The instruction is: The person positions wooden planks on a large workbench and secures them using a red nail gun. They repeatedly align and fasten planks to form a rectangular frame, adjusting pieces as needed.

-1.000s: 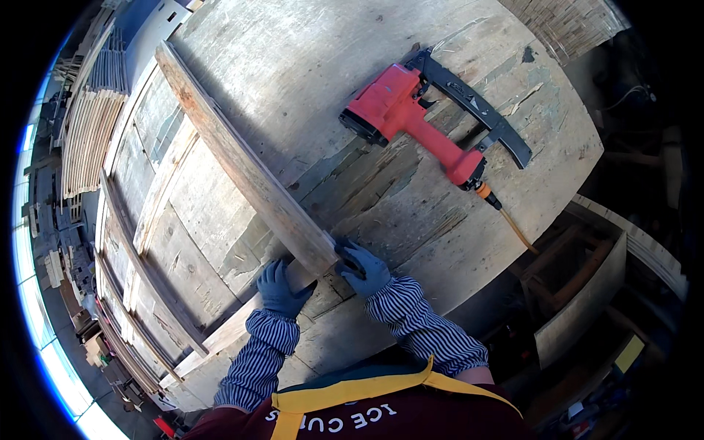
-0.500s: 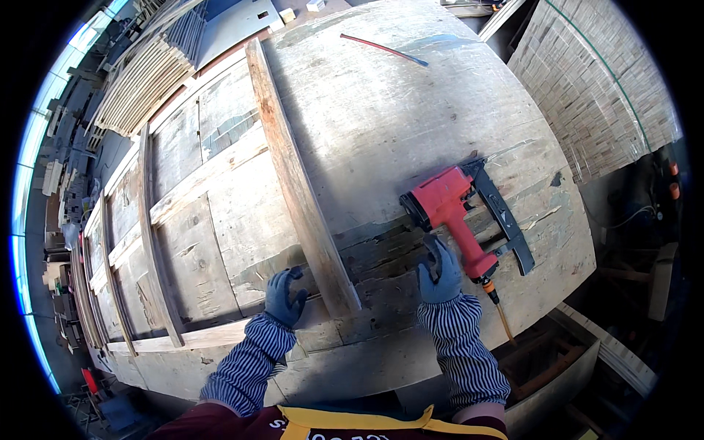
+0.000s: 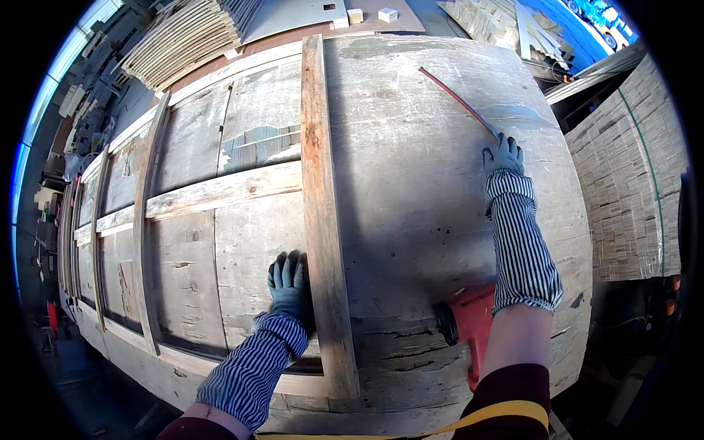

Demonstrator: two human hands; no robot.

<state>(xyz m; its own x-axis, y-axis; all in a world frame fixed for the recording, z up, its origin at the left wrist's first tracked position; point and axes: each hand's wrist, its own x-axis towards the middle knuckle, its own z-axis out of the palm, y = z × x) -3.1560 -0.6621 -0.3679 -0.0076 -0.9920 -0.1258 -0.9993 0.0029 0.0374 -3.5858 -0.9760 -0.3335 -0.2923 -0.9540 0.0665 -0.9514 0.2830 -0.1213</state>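
Observation:
My right hand [image 3: 504,156], in a grey-blue glove, reaches far over the board-topped table. Its fingers are apart at the near end of a slender red bar [image 3: 456,97] with a bluish end. The fingertips meet that end, with no visible grip around it. My left hand [image 3: 288,282], gloved alike, lies with fingers stretched out beside the upright wooden batten [image 3: 323,191] of a timber frame [image 3: 220,198]. Whether it touches the batten is unclear. Below my right forearm sits a red pneumatic nail gun [image 3: 473,323], partly hidden by the arm.
Stacked slats [image 3: 187,44] lie beyond the frame at the far left. Two small blocks [image 3: 387,15] rest on a sheet at the back. A strapped wood stack [image 3: 623,176] stands to the right of the worn tabletop [image 3: 411,183].
My right hand has moved from beside the nail gun up to the bar's near end. My left hand remains near the batten, now with fingers stretched forward. The view has shifted.

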